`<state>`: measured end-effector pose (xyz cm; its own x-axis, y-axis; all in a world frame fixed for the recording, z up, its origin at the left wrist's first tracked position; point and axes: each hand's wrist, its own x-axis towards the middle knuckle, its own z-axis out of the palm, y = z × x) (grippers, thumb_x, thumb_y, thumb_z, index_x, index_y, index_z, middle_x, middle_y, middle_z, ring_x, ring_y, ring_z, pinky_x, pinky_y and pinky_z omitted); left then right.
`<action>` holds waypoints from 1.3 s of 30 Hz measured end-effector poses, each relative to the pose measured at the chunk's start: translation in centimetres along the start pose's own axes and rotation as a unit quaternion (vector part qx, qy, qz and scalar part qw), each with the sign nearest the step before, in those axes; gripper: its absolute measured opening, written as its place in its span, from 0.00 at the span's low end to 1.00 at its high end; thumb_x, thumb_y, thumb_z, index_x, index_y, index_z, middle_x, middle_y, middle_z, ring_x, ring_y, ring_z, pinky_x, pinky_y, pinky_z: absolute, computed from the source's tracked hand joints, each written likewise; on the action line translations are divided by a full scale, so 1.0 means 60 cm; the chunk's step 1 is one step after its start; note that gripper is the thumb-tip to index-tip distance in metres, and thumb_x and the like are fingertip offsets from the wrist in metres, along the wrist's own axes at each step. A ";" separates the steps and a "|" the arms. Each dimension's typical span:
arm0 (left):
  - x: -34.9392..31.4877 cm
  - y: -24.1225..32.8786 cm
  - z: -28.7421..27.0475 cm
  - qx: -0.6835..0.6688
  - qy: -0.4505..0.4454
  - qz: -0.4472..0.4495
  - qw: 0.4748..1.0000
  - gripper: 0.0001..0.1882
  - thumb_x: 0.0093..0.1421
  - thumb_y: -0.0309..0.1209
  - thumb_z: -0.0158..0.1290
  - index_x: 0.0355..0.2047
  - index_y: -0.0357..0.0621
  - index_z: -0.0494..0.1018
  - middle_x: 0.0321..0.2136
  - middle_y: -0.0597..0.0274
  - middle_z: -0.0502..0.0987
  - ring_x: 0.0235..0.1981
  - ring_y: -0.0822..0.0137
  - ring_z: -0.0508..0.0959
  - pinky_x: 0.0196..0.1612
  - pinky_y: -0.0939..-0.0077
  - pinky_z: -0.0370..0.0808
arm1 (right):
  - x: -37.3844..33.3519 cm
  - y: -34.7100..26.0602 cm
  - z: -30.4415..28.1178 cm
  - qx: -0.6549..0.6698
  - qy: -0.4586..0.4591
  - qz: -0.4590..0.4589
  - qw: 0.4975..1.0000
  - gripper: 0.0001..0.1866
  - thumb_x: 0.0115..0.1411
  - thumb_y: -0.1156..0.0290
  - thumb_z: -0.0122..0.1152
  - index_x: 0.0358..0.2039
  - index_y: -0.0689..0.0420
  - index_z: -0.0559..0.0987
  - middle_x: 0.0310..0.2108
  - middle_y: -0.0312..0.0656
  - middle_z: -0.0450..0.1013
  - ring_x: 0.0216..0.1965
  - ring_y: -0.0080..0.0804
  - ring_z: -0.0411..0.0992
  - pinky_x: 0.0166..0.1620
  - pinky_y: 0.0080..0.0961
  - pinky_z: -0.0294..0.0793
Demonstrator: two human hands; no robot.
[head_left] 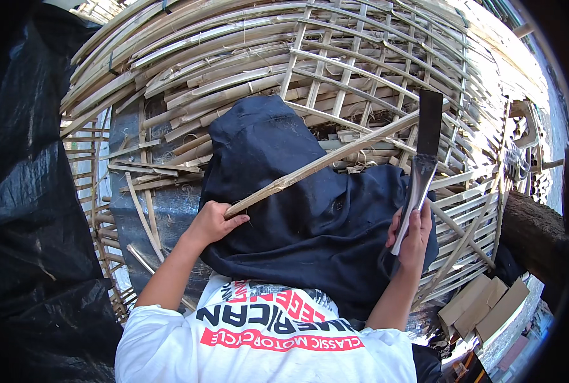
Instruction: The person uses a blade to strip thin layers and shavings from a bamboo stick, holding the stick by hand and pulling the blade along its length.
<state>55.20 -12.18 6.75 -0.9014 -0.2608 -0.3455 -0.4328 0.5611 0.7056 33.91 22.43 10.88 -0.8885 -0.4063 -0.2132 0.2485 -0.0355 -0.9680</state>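
Note:
My left hand (pixel 214 223) is closed around the near end of a long split bamboo strip (pixel 316 167). The strip slants up to the right across my lap, and its far end passes close to the blade of a large knife. That knife (pixel 423 163) stands nearly upright in my right hand (pixel 413 236), fingers wrapped round its shiny metal handle; the dark blade is broad and square-ended. From this view I cannot tell whether blade and strip touch. A black cloth (pixel 284 236) covers my lap and legs beneath both hands.
Split bamboo strips (pixel 227 60) lie piled ahead of me. A bamboo lattice (pixel 361 57) rests on them at the upper right. Black plastic sheeting (pixel 29 191) hangs at the left. A dark log (pixel 533 223) and flattened cardboard (pixel 482 306) are at the right. Loose strips (pixel 145 210) lie left of my legs.

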 end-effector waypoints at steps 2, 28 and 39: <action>-0.001 0.003 -0.003 0.019 0.003 0.008 1.000 0.27 0.55 0.50 0.62 0.23 0.32 0.76 0.16 0.44 0.74 0.19 0.46 0.76 0.24 0.65 0.71 | 0.004 -0.015 0.007 -0.025 -0.015 0.035 0.999 0.18 0.71 0.60 0.42 0.54 0.59 0.64 0.18 0.38 0.65 0.12 0.19 0.63 0.14 0.14 0.64; -0.007 -0.014 0.013 0.078 0.069 0.071 0.992 0.27 0.55 0.50 0.62 0.19 0.34 0.74 0.15 0.45 0.73 0.20 0.45 0.77 0.23 0.62 0.72 | -0.002 -0.019 0.046 -0.195 0.012 0.042 0.980 0.19 0.70 0.60 0.47 0.54 0.60 0.66 0.15 0.32 0.64 0.12 0.15 0.62 0.17 0.15 0.60; -0.004 -0.016 0.003 0.064 0.030 0.057 0.996 0.29 0.54 0.52 0.62 0.19 0.32 0.74 0.17 0.44 0.74 0.21 0.44 0.77 0.24 0.61 0.73 | -0.031 -0.045 0.002 -0.169 -0.002 0.060 0.984 0.15 0.70 0.63 0.47 0.49 0.60 0.68 0.16 0.32 0.65 0.13 0.15 0.62 0.17 0.14 0.60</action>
<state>55.86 -12.54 6.05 -0.9454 -0.2333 -0.2275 -0.3259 0.6843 0.6523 34.92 23.19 13.91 -0.8595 -0.3922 -0.3279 0.2076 0.3184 -0.9249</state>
